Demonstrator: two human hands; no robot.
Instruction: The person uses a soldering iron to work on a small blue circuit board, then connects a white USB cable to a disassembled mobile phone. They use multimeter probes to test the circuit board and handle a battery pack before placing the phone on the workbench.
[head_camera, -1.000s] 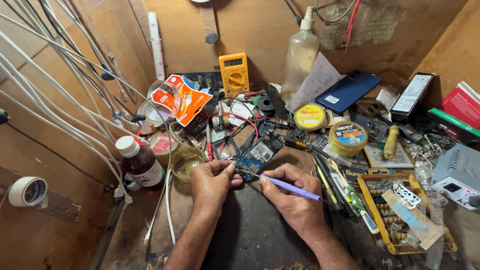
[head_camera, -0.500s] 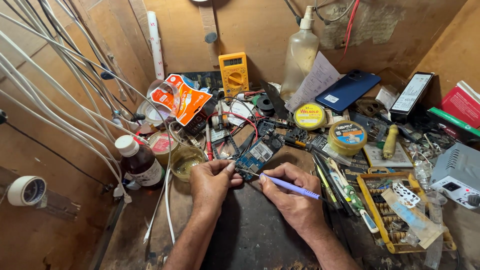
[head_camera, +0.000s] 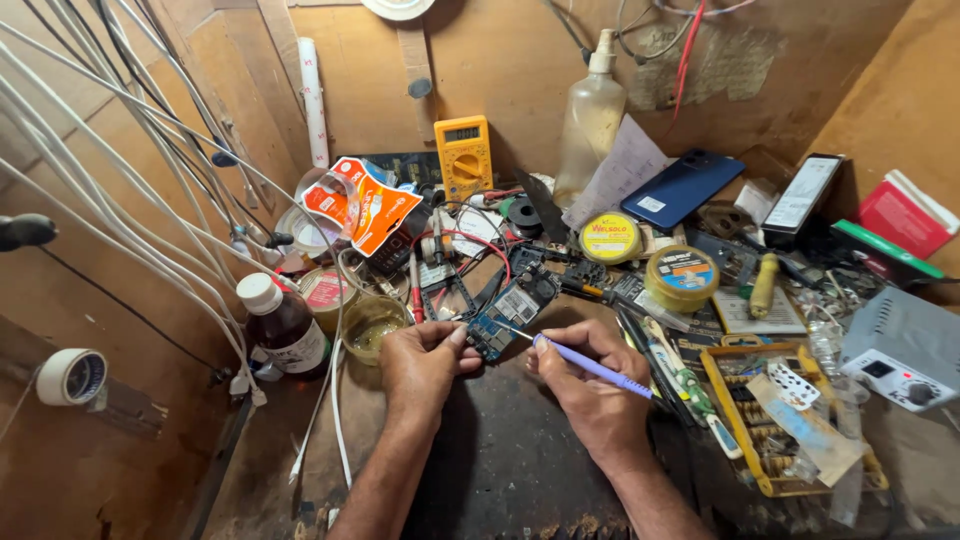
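Note:
My left hand (head_camera: 420, 362) pinches the near edge of a small blue circuit board (head_camera: 508, 314) that lies on the dark worktop. My right hand (head_camera: 585, 378) grips a thin purple tool (head_camera: 592, 366) like a pen, its metal tip touching the board's near right side. Both hands rest close together at the middle of the cluttered bench.
A brown bottle (head_camera: 281, 322) and small jars stand left of the hands. White cables (head_camera: 120, 180) hang along the left wall. A yellow multimeter (head_camera: 464, 155), a plastic bottle (head_camera: 590, 115), solder tins (head_camera: 681, 276), a blue phone (head_camera: 683, 187) and a yellow parts tray (head_camera: 790, 420) crowd the back and right.

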